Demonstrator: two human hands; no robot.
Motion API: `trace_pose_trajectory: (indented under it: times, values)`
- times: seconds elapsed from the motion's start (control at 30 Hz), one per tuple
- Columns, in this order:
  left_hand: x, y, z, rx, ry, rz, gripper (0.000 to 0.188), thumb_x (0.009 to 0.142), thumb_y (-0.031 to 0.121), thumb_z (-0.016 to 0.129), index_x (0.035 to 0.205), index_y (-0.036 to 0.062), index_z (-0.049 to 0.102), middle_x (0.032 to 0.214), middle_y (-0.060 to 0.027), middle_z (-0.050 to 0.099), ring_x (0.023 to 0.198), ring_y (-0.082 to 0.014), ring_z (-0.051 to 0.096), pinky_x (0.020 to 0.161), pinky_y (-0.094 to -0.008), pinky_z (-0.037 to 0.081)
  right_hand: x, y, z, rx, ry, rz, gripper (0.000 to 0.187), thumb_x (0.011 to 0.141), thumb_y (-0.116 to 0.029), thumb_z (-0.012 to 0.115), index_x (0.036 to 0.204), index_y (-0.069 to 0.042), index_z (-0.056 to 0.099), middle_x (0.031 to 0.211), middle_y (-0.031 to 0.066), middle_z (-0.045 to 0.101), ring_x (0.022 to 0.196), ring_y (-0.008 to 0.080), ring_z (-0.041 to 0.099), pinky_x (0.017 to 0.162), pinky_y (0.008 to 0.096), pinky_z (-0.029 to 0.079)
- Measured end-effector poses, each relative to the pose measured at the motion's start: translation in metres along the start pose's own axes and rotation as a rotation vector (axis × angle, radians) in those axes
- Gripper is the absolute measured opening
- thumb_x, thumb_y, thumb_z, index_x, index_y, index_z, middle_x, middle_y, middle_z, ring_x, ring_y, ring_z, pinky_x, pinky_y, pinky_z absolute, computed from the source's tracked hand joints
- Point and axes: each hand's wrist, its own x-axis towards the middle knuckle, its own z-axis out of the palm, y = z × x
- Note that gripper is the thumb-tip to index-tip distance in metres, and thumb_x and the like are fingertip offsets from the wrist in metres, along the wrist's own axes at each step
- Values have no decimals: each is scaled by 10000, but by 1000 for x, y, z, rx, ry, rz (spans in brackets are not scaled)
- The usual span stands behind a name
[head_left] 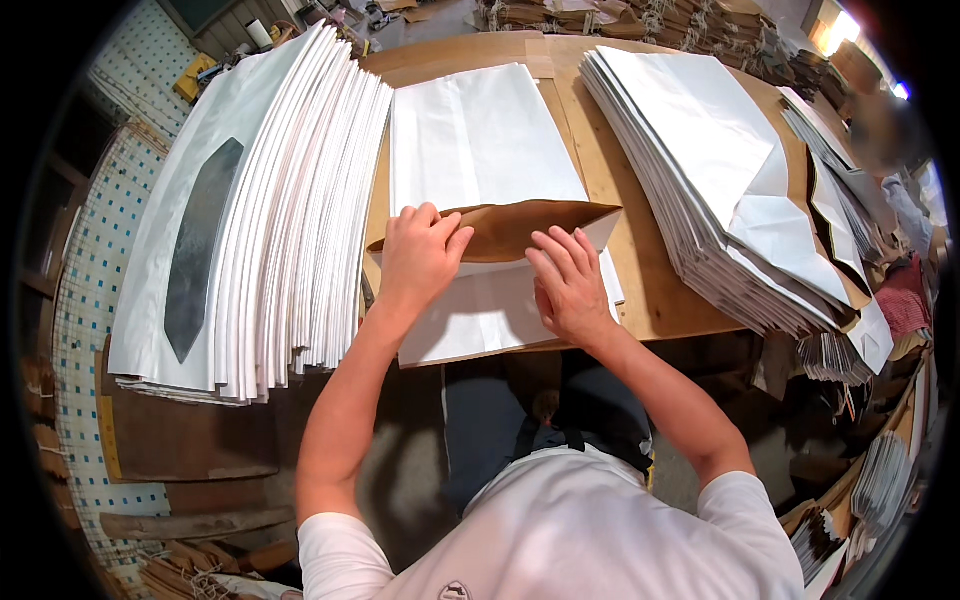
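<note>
A white paper bag [478, 310] with a brown lining lies in front of me, its open end spread into a wide brown mouth [510, 228]. My left hand [422, 250] is closed at the left part of this mouth, fingers and thumb around its edge. Over the right part of the near edge rests my right hand [572, 288], its fingers slightly bent and apart. Beyond the mouth, a flat white paper surface with a lengthwise seam [470, 130] stretches away from me; whether it belongs to the same bag or others beneath I cannot tell.
A thick leaning row of white bags [330, 200] stands at left, a dark pointed plate [203, 250] on it. Another white stack [690, 120] lies at right on the wooden table [650, 270]. At far right a blurred person [885, 135] appears. Bundles [640, 20] lie behind.
</note>
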Motion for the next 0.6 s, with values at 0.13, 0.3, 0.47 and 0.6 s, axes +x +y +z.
trace_pose_trajectory:
  times: [0.13, 0.3, 0.47, 0.6]
  values:
    - [10, 21, -16, -42, -325, -160, 530, 919, 226, 739, 1408, 87, 589, 1139, -158, 721, 1064, -343, 656, 913, -443, 497, -15, -1, -6, 51, -35, -1, 502, 790, -19, 686, 1285, -21, 598, 1389, 142, 569, 1384, 339, 476, 1203, 544, 314]
    - [-5, 24, -25, -215, -509, -63, 1006, 887, 143, 777, 1655, 222, 133, 1299, -203, 668, 1278, -388, 603, 1027, -473, 509, -33, 8, -25, 230, 526, 386, 362, 983, -104, 579, 1326, 9, 588, 1350, 189, 591, 1279, 298, 551, 1137, 457, 383]
    - [16, 28, -11, -347, -766, 94, 623, 968, 162, 679, 1541, 113, 441, 1387, -162, 643, 1248, -347, 627, 1051, -423, 495, -10, 86, 8, 1262, 486, 1136, 530, 1125, -386, 372, 1373, 34, 581, 1262, 121, 676, 1239, 228, 603, 1080, 365, 431]
    - [61, 51, 39, -512, -1039, 50, 447, 1054, 276, 501, 1402, 20, 614, 1415, -158, 632, 1226, -288, 627, 1061, -361, 472, -21, 119, 45, 1334, 242, 986, 716, 1129, -514, 280, 1440, 82, 526, 1435, 217, 605, 1342, 281, 555, 1165, 395, 388]
